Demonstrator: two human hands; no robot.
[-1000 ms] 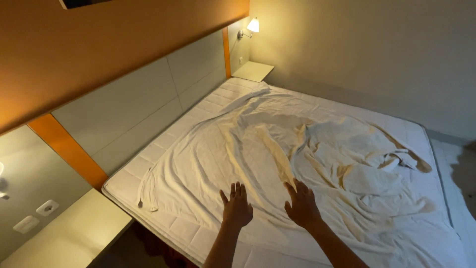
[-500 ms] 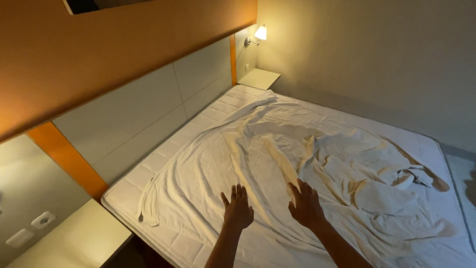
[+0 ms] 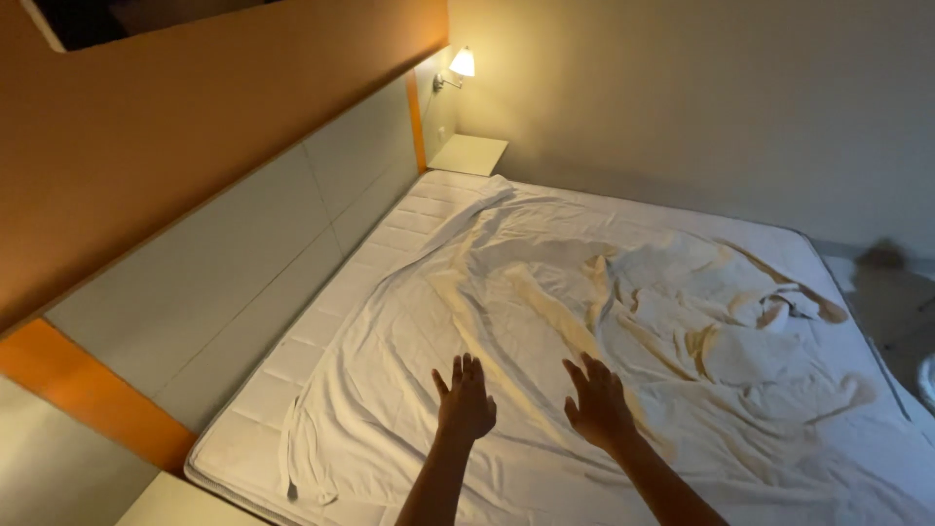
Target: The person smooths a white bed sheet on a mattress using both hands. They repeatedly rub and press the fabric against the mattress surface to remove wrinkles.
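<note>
Both hands hover flat with fingers spread and nothing held, the left hand and right hand side by side over the near part of the rumpled sheet, whose bunched folds lie far and right across the mattress.
</note>
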